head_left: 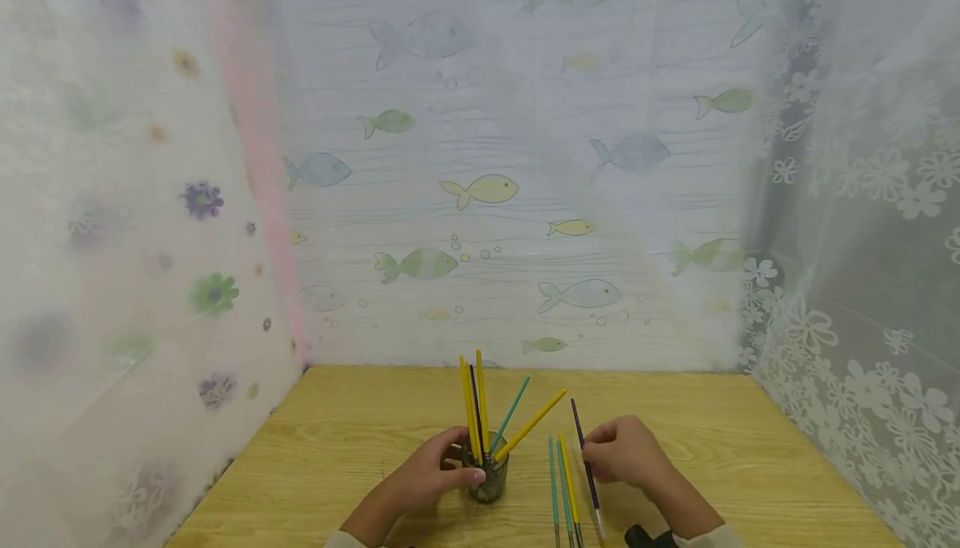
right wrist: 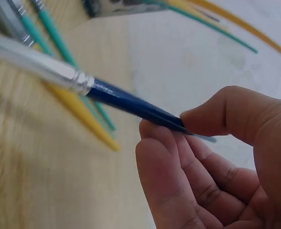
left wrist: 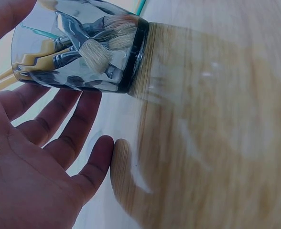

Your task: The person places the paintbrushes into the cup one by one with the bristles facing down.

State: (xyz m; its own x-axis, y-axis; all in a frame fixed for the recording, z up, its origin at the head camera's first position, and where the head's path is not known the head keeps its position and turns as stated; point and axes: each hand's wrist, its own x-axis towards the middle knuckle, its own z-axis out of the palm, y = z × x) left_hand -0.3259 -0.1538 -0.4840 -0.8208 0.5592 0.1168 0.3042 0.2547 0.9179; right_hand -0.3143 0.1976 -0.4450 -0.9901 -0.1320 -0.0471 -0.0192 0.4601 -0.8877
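Observation:
My left hand (head_left: 422, 475) holds a clear glass (head_left: 491, 488) on the table, its thumb at the near side and fingers round the far side. Bristles-down in the glass stand several paintbrushes with yellow, teal and dark handles; their bristles (left wrist: 96, 55) show through its wall in the left wrist view. To the right, my right hand (head_left: 628, 453) pinches a dark blue paintbrush (right wrist: 124, 101) by its handle between thumb and fingers, silver ferrule towards the near side. Just left of it lie two teal paintbrushes (head_left: 553, 480) and a yellow paintbrush (head_left: 567, 473), side by side.
The wood-grain table (head_left: 360, 402) ends at a back curtain (head_left: 510, 306) printed with fish. A flowered sheet (head_left: 150, 298) hangs along the left side, and a lace-patterned one (head_left: 862, 323) along the right. A black object (head_left: 648, 538) sits near the right wrist.

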